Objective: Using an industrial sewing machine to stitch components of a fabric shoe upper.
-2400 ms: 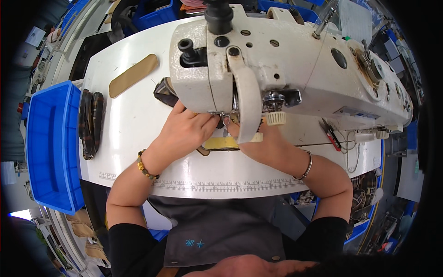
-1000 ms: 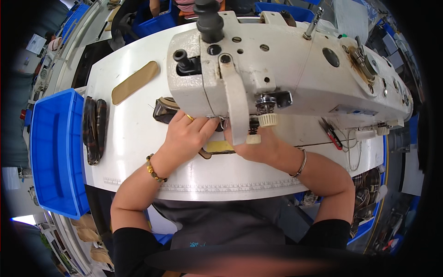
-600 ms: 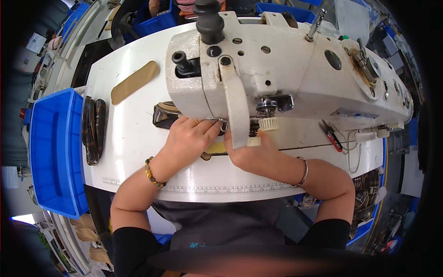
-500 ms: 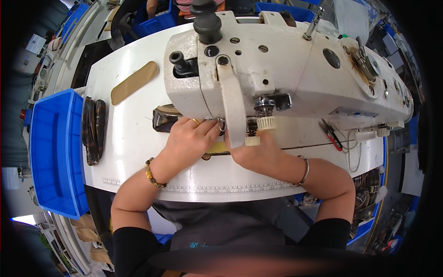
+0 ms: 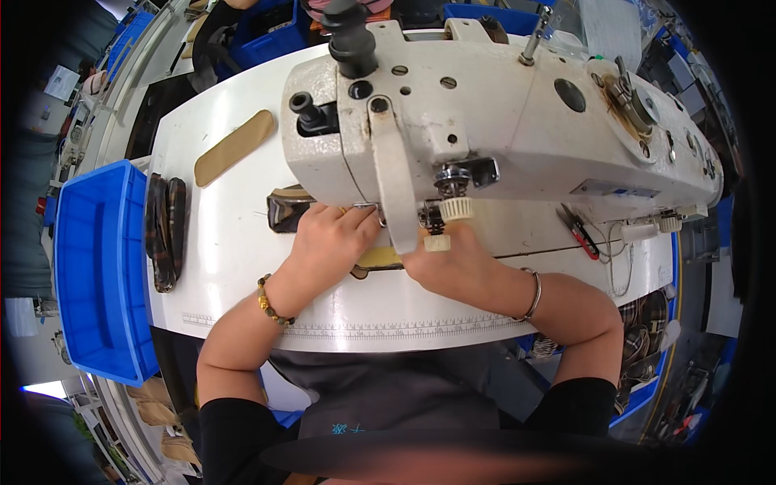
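Observation:
My left hand (image 5: pixel 335 241) presses its closed fingers onto a dark plaid fabric piece (image 5: pixel 284 217) with a tan edge, just beside the needle area of a white sewing machine (image 5: pixel 517 121). The rest of that piece lies under my fingers and the machine head. My right hand (image 5: pixel 453 265) is at the near right side of the work, its fingertips hidden behind the machine's white lever and tension knobs. Between the hands shows a yellow patch (image 5: pixel 378 259) of the work, with a dark rim along its near side.
Left on the white table (image 5: pixel 234 279) lie a tan oval piece (image 5: pixel 234 149) and folded plaid pieces (image 5: pixel 165 233). Beyond the table's left edge stands a blue bin (image 5: pixel 105 271). Red-handled thread snips (image 5: pixel 579 232) and a loose thread lie right. A ruler strip (image 5: pixel 388 330) runs along the front.
The whole view has shifted slightly, so the machine appears a little further left. Both hands keep nearly the same place on the work. At the far top, another person's arm has moved.

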`<action>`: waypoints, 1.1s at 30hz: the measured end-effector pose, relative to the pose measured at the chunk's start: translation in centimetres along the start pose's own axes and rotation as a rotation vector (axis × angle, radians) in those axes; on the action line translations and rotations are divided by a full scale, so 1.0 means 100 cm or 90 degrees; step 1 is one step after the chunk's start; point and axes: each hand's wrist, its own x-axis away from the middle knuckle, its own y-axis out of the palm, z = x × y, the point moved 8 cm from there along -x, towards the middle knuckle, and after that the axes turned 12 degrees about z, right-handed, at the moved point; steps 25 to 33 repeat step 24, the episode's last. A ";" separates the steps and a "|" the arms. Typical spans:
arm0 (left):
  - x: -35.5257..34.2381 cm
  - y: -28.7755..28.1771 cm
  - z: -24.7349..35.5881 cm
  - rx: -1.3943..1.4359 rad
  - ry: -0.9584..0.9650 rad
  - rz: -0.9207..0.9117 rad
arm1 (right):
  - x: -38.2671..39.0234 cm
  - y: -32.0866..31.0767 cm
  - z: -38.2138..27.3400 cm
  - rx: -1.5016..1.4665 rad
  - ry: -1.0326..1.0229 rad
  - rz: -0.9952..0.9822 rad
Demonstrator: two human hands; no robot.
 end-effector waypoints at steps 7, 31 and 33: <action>0.001 0.009 -0.011 0.003 -0.036 -0.020 | 0.016 0.031 -0.003 0.091 -0.032 0.020; 0.025 -0.038 0.003 -0.043 0.003 0.125 | -0.004 -0.031 0.010 -0.057 0.184 -0.149; 0.025 -0.038 0.003 -0.043 0.003 0.125 | -0.004 -0.031 0.010 -0.057 0.184 -0.149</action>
